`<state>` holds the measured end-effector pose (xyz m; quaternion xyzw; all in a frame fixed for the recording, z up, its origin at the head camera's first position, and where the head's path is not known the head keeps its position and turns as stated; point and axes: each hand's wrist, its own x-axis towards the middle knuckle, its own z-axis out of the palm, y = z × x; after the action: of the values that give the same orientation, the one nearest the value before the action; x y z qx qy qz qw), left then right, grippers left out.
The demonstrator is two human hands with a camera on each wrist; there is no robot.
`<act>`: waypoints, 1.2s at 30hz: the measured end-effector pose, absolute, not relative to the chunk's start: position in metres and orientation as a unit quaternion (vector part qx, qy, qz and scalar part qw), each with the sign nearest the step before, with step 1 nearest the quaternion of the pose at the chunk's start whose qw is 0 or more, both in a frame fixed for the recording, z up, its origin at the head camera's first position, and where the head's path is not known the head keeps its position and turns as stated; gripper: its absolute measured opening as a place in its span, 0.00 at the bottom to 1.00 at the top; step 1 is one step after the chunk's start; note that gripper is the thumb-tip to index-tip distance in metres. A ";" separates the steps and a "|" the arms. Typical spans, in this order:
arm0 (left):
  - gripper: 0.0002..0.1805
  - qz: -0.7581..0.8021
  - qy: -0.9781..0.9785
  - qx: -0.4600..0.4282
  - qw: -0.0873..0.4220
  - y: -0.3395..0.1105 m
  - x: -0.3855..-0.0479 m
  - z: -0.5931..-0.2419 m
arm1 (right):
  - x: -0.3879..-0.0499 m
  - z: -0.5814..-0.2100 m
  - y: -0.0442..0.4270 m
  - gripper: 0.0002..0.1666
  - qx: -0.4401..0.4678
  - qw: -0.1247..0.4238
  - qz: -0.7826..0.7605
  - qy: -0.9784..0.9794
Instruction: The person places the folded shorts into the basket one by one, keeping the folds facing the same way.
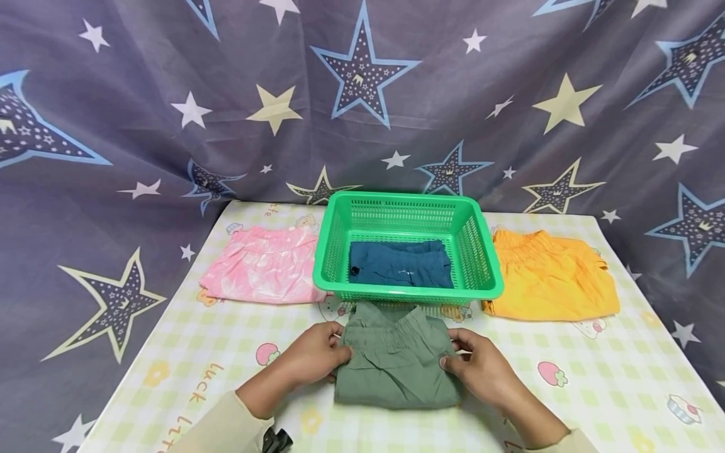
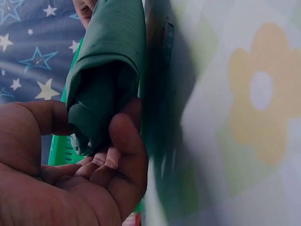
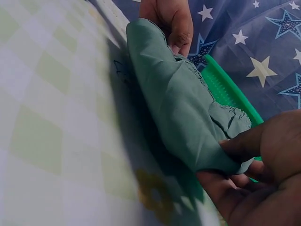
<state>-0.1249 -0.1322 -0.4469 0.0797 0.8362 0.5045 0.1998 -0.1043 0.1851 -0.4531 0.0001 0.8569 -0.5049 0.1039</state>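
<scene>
Folded green shorts (image 1: 399,362) with a gathered waistband are held at both sides, just in front of the green basket. My left hand (image 1: 317,355) pinches their left edge, thumb on top. My right hand (image 1: 481,368) pinches the right edge. In the left wrist view, the fingers of my left hand (image 2: 94,165) curl round the open end of the folded cloth (image 2: 110,52). The right wrist view shows the cloth (image 3: 178,103) raised off the table at a tilt, its corner between thumb and fingers of my right hand (image 3: 263,174).
The green basket (image 1: 408,292) stands at the table's back middle with folded dark blue cloth (image 1: 402,264) inside. Pink shorts (image 1: 266,264) lie to its left, orange shorts (image 1: 552,277) to its right. A star-patterned curtain (image 1: 362,151) hangs behind the checked table (image 1: 612,377).
</scene>
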 end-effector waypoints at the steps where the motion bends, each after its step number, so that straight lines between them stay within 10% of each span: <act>1: 0.14 0.507 0.834 0.081 0.201 -0.132 -0.125 -0.446 | -0.104 -0.452 0.186 0.29 -0.003 0.102 -0.503 0.858; 32: 0.05 0.510 0.836 0.131 0.154 -0.128 -0.117 -0.377 | -0.093 -0.383 0.206 0.32 -0.033 0.068 -0.525 0.848; 36: 0.21 0.540 0.826 0.085 0.138 -0.125 -0.120 -0.375 | -0.100 -0.380 0.204 0.30 -0.041 0.049 -0.540 0.839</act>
<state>-0.1200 -0.1255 -0.3748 0.0855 0.8257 0.5403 0.1377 -0.0997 0.2036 -0.3802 -0.0407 0.8394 -0.5397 0.0493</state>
